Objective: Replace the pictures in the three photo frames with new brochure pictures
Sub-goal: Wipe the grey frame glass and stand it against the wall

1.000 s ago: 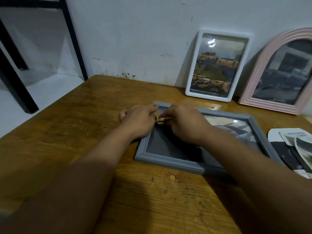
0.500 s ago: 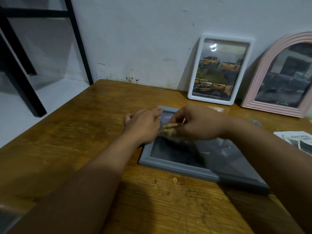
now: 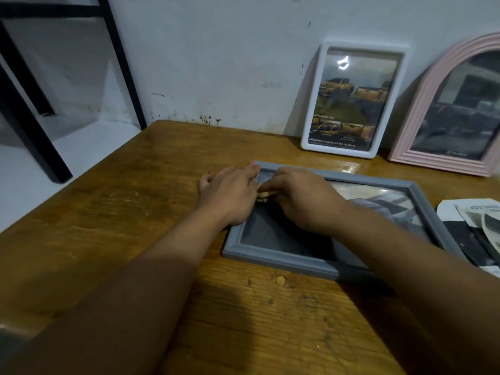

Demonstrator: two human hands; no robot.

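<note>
A grey photo frame (image 3: 284, 259) lies flat on the wooden table (image 3: 121, 207), with a dark picture (image 3: 378, 201) inside it. My left hand (image 3: 230, 193) rests over the frame's left edge near the far-left corner and holds it down. My right hand (image 3: 303, 198) is beside it, its curled fingertips pinching the picture's corner inside the frame. A white frame (image 3: 338, 151) showing yellow trucks and a pink arched frame (image 3: 422, 104) with a dark picture lean upright against the wall behind.
Cut brochure pieces (image 3: 473, 228) lie at the table's right edge, beside the grey frame. Black metal legs (image 3: 27, 125) stand on the white floor to the left, past the table's left edge. The wall runs close along the table's far side.
Half a second ago my right hand was raised and blurred above the frame's corner. It has come back down onto the picture next to my left hand, which stayed in place.
</note>
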